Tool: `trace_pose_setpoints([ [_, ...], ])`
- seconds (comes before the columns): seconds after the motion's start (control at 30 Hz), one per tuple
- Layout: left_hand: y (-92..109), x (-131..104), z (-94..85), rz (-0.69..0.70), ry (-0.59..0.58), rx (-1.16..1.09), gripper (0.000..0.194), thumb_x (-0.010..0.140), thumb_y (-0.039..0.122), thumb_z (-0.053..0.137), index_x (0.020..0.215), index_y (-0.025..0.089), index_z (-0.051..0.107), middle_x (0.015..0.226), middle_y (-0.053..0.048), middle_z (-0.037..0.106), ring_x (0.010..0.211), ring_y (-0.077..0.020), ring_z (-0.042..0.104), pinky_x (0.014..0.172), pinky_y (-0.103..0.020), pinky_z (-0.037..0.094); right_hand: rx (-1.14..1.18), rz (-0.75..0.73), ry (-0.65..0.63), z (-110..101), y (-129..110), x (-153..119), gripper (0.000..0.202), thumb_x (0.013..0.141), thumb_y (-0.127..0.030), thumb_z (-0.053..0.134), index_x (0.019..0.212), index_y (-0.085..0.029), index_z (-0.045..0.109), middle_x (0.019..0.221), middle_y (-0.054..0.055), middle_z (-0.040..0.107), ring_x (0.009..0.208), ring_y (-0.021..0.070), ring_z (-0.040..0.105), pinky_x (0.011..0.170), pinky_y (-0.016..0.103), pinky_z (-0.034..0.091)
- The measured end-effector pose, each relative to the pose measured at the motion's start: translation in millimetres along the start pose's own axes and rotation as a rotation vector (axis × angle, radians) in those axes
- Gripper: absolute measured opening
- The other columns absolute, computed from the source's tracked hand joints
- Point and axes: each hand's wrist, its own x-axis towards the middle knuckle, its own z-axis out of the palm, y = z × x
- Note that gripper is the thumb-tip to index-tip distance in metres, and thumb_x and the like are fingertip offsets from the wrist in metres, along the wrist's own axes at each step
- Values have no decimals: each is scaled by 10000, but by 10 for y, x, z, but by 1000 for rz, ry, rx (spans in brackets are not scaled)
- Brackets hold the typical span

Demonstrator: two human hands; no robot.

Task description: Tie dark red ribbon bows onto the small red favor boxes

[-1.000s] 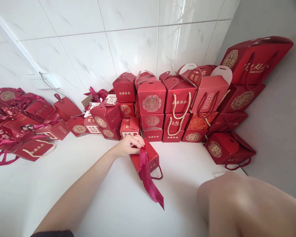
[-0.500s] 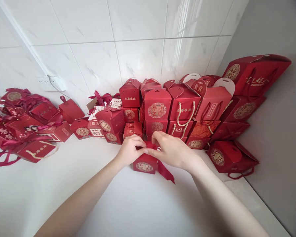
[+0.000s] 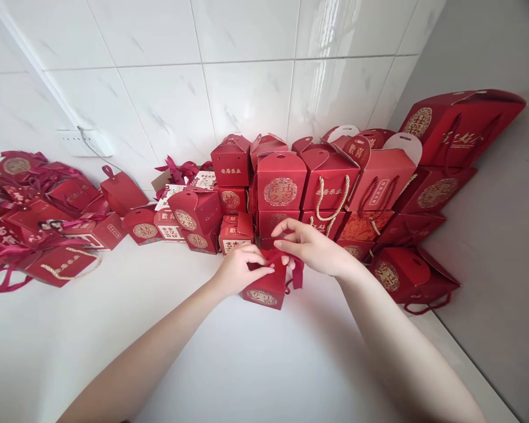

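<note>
A small red box (image 3: 264, 294) with a gold round print stands on the white table, turned slightly. Red ribbon (image 3: 297, 275) lies over its top and hangs at its right side. My left hand (image 3: 240, 267) is at the box's upper left, thumb and fingers pinching the ribbon at the top. Over the right part of the top, my right hand (image 3: 312, 248) has its thumb and fingers closed on the ribbon. The fingers partly hide the ribbon's middle.
Stacked red gift boxes (image 3: 280, 182) stand behind my hands against the tiled wall. More boxes (image 3: 417, 279) are piled at the right by a grey panel. A heap of ribboned boxes (image 3: 66, 264) lies at the left, below a wall socket (image 3: 84, 143).
The box has turned a little and its front is angled now. My right hand has risen slightly and shifted right. The ribbon's long tail no longer lies out to the lower right.
</note>
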Motion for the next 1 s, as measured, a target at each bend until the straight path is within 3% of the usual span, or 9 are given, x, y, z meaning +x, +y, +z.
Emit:
trace_pose_setpoints([
  [0.1, 18, 1, -16, 36, -51, -27, 156, 751, 337, 762, 740, 185, 729, 797, -41, 695, 775, -181, 602, 776, -330, 479, 84, -57, 63, 25, -32, 6, 224, 890, -348, 592, 1035, -197, 511, 565, -55, 586, 489, 89, 524, 521, 216, 424],
  [0.27, 6, -6, -8, 76, -99, -130, 171, 737, 327, 778, 818, 184, 728, 869, -55, 710, 846, -193, 618, 811, -335, 490, 197, -146, 86, 55, -62, -3, 224, 876, -375, 620, 983, -192, 549, 557, -58, 583, 461, 72, 486, 492, 202, 387],
  [0.5, -92, -5, 63, 67, -88, -397, 155, 772, 296, 750, 794, 145, 722, 897, -103, 722, 892, -206, 661, 851, -347, 517, 216, -131, 82, -5, -80, -26, 239, 858, -396, 643, 962, -195, 569, 589, -44, 597, 469, 77, 486, 490, 211, 383],
  [0.63, -95, 4, 46, 124, -149, -389, 112, 854, 229, 650, 832, 150, 726, 891, -107, 731, 933, -208, 651, 888, -366, 501, 190, -110, 78, -19, -93, -36, 226, 859, -394, 642, 948, -197, 573, 580, -47, 593, 475, 75, 485, 496, 208, 384],
  [1.0, -117, -9, 42, 100, -191, -377, 101, 779, 96, 588, 788, 149, 674, 927, -95, 682, 947, -211, 611, 895, -361, 482, 90, -51, 58, -65, -128, -65, 232, 853, -400, 645, 912, -182, 596, 533, -47, 574, 444, 62, 467, 451, 177, 375],
])
